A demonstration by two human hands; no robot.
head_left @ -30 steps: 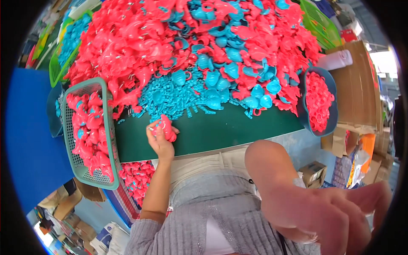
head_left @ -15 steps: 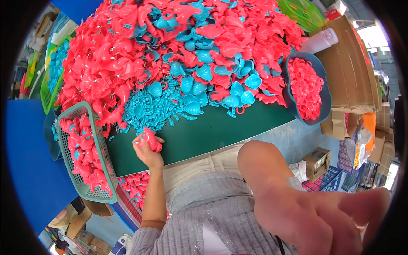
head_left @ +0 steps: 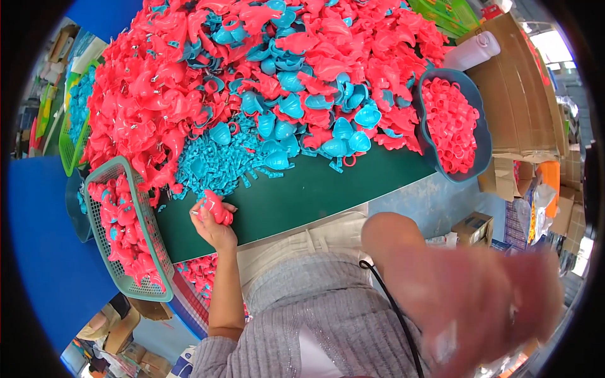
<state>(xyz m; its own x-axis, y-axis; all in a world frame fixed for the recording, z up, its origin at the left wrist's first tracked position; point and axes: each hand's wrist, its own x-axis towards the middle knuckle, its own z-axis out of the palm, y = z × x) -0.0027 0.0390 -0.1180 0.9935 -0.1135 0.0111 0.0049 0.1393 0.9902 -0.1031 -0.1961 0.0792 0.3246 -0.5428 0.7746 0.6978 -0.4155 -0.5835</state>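
Observation:
Over the front edge of the green table (head_left: 302,208), my left hand (head_left: 216,233) is closed around a glossy pink-red plastic toy part (head_left: 218,209). Just beyond it lies a heap of small turquoise plastic pieces (head_left: 214,165). My right hand (head_left: 485,302) is raised close to the camera at the lower right, clear of the table. It is so smeared by motion that its fingers cannot be read. Behind the small pieces rises a large pile of pink-red plastic parts (head_left: 145,94) with turquoise cup-shaped shells (head_left: 291,106) mixed in.
A green mesh basket (head_left: 140,201) of pink-red parts stands left of my left hand. At the right end of the table a dark blue-grey tub (head_left: 484,151) holds pink rings. Behind it are a whitish bottle (head_left: 472,51) and a cardboard box (head_left: 504,94).
My right hand has shifted and blurred, with its fingers less distinct now. My left hand keeps its hold on the part. The view has moved slightly, and a black cord has come into sight.

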